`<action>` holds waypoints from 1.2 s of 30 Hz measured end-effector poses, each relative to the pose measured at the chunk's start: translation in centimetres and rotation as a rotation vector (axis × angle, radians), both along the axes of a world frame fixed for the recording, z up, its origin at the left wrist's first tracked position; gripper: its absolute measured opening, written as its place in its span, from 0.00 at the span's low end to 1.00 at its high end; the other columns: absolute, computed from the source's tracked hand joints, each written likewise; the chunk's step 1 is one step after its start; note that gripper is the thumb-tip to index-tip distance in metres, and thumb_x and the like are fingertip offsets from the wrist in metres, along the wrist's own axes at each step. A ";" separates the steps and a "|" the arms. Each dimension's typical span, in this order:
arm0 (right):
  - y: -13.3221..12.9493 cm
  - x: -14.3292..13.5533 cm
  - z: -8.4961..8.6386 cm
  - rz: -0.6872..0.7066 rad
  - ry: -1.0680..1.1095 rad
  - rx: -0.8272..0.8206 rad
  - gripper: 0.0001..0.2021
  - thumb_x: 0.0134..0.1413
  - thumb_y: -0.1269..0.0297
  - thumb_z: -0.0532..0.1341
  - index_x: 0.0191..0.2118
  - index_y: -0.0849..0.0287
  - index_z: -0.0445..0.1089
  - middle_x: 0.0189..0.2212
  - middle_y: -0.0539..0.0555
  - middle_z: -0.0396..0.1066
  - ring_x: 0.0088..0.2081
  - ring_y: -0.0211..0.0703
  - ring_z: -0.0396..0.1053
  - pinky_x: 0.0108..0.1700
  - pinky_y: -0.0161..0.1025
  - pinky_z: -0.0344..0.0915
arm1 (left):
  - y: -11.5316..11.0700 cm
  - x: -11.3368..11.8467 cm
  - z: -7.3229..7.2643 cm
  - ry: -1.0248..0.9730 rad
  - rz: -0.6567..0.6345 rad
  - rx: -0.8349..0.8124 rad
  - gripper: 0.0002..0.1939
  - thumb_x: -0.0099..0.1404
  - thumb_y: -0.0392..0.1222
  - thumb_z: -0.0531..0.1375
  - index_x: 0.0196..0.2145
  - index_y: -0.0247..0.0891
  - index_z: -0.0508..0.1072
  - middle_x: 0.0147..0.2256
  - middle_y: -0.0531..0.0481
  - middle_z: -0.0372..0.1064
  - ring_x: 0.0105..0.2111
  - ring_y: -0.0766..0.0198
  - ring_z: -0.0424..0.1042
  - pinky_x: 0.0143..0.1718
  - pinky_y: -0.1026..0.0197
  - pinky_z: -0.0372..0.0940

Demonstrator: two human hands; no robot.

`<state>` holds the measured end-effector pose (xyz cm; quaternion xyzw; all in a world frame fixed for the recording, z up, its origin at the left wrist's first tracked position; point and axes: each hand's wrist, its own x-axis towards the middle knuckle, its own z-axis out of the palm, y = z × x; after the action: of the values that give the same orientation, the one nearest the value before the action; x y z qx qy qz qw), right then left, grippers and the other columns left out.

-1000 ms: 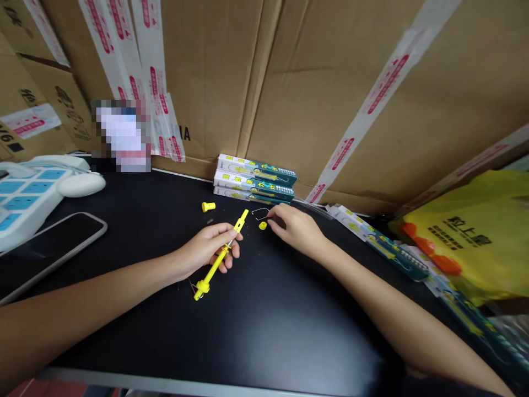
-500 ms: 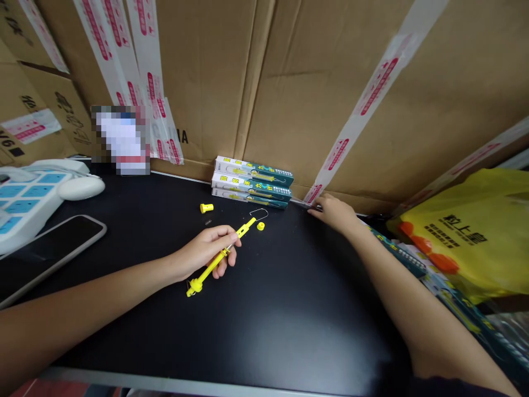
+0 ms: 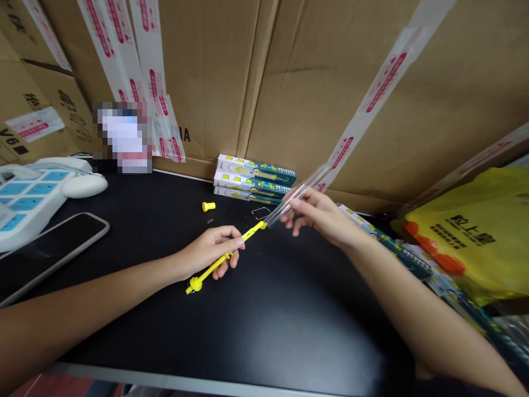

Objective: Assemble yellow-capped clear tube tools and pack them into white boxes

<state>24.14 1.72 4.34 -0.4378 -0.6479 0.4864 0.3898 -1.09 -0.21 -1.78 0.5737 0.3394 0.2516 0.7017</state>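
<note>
My left hand [image 3: 219, 248] is closed around the yellow inner rod of a spring scale [image 3: 212, 268], which slants up to the right. My right hand [image 3: 312, 212] grips a clear plastic tube [image 3: 300, 193]. The tube's lower end is close to the rod's upper tip; whether they touch I cannot tell. Behind the tip lies a bent wire hook [image 3: 260, 212]. A yellow cap [image 3: 209, 207] and a tiny coil spring [image 3: 210, 221] rest on the black table beyond my left hand. The small yellow nut by the tip is hard to separate from the rod.
Several spring scale boxes [image 3: 252, 179] are stacked against the cardboard wall [image 3: 206, 71]. More boxes [image 3: 386, 242] run along the right, beside a yellow plastic bag [image 3: 467, 231]. On the left are a phone [image 3: 53, 251] and a white power strip [image 3: 37, 190].
My right hand has come from the table's back edge towards the middle, now with the clear tube in it. My left hand and the yellow rod have shifted slightly to the right.
</note>
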 end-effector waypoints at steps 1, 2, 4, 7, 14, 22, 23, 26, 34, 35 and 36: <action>-0.2 -0.7 -0.4 -0.005 0.041 -0.003 0.17 0.51 0.51 0.65 0.38 0.58 0.63 0.27 0.51 0.73 0.25 0.37 0.70 0.21 0.34 0.69 | 0.0 0.0 0.0 0.001 -0.004 0.005 0.12 0.65 0.48 0.57 0.32 0.37 0.65 0.19 0.57 0.67 0.11 0.75 0.62 0.10 0.73 0.57; -0.3 -1.1 -0.7 -0.007 0.075 -0.009 0.16 0.52 0.52 0.64 0.38 0.58 0.63 0.27 0.51 0.73 0.25 0.37 0.70 0.21 0.33 0.69 | 0.0 0.0 0.0 0.002 -0.006 0.010 0.12 0.65 0.48 0.57 0.32 0.37 0.65 0.19 0.57 0.67 0.11 0.75 0.62 0.10 0.74 0.56; -0.4 -1.2 -1.1 -0.020 0.128 -0.018 0.15 0.53 0.52 0.64 0.37 0.58 0.63 0.27 0.50 0.72 0.25 0.36 0.70 0.21 0.32 0.69 | 0.0 0.1 0.0 0.010 -0.006 0.014 0.12 0.65 0.49 0.57 0.32 0.37 0.65 0.19 0.57 0.67 0.11 0.75 0.61 0.09 0.74 0.55; -0.4 -1.0 -1.2 -0.016 0.157 -0.050 0.14 0.54 0.53 0.64 0.37 0.58 0.63 0.26 0.49 0.72 0.25 0.36 0.70 0.21 0.32 0.69 | 0.0 0.2 -0.1 0.026 -0.004 0.017 0.12 0.65 0.49 0.57 0.32 0.37 0.65 0.19 0.58 0.66 0.10 0.76 0.60 0.09 0.74 0.54; -1.5 -2.8 -2.6 0.122 0.178 -0.158 0.14 0.55 0.55 0.63 0.40 0.58 0.63 0.26 0.50 0.73 0.26 0.36 0.71 0.21 0.31 0.70 | -0.1 0.2 -0.3 0.040 -0.008 0.051 0.13 0.66 0.51 0.55 0.35 0.38 0.63 0.19 0.58 0.66 0.09 0.77 0.55 0.08 0.74 0.48; -2.5 -4.1 -3.6 0.179 0.169 -0.132 0.13 0.55 0.56 0.63 0.40 0.58 0.63 0.26 0.48 0.70 0.25 0.35 0.70 0.21 0.29 0.68 | -0.8 0.7 0.5 -0.127 0.177 -0.080 0.08 0.59 0.34 0.49 0.37 0.41 0.56 0.28 0.54 0.68 0.14 0.75 0.56 0.13 0.73 0.48; -2.5 -4.2 -3.7 0.184 0.164 -0.125 0.13 0.55 0.56 0.63 0.40 0.58 0.63 0.26 0.49 0.70 0.26 0.35 0.70 0.21 0.29 0.68 | -1.0 0.7 0.6 -0.134 0.202 -0.075 0.11 0.56 0.32 0.49 0.38 0.40 0.56 0.31 0.54 0.67 0.15 0.76 0.57 0.14 0.72 0.49; -2.6 -4.2 -3.7 0.198 0.150 -0.117 0.13 0.56 0.56 0.62 0.40 0.59 0.63 0.27 0.49 0.70 0.26 0.34 0.70 0.22 0.29 0.68 | -1.2 0.9 0.7 -0.142 0.245 -0.017 0.18 0.50 0.28 0.50 0.40 0.40 0.57 0.40 0.51 0.65 0.17 0.77 0.61 0.16 0.70 0.52; -2.7 -4.3 -3.6 0.192 0.156 -0.068 0.12 0.54 0.58 0.64 0.39 0.59 0.64 0.32 0.50 0.67 0.29 0.35 0.69 0.22 0.30 0.70 | -1.1 0.6 0.5 -0.213 0.147 0.062 0.25 0.55 0.28 0.55 0.50 0.43 0.60 0.53 0.44 0.60 0.28 0.72 0.70 0.25 0.66 0.62; -2.8 -4.3 -3.7 0.207 0.155 -0.064 0.12 0.53 0.59 0.65 0.39 0.59 0.64 0.33 0.50 0.67 0.30 0.35 0.69 0.23 0.30 0.70 | -1.1 0.5 0.5 -0.223 0.132 0.072 0.24 0.58 0.29 0.56 0.51 0.44 0.60 0.54 0.43 0.60 0.29 0.71 0.70 0.27 0.65 0.64; -2.8 -4.4 -3.8 0.231 0.153 -0.065 0.13 0.52 0.60 0.66 0.39 0.59 0.64 0.34 0.51 0.67 0.31 0.35 0.69 0.24 0.31 0.71 | -1.0 0.4 0.5 -0.233 0.118 0.081 0.24 0.59 0.31 0.57 0.52 0.45 0.61 0.56 0.43 0.59 0.30 0.71 0.71 0.30 0.64 0.66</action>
<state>19.77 -1.10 0.59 -0.3345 -0.6464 0.5805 0.3652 -0.64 -1.26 -1.30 0.5478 0.2784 0.3708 0.6964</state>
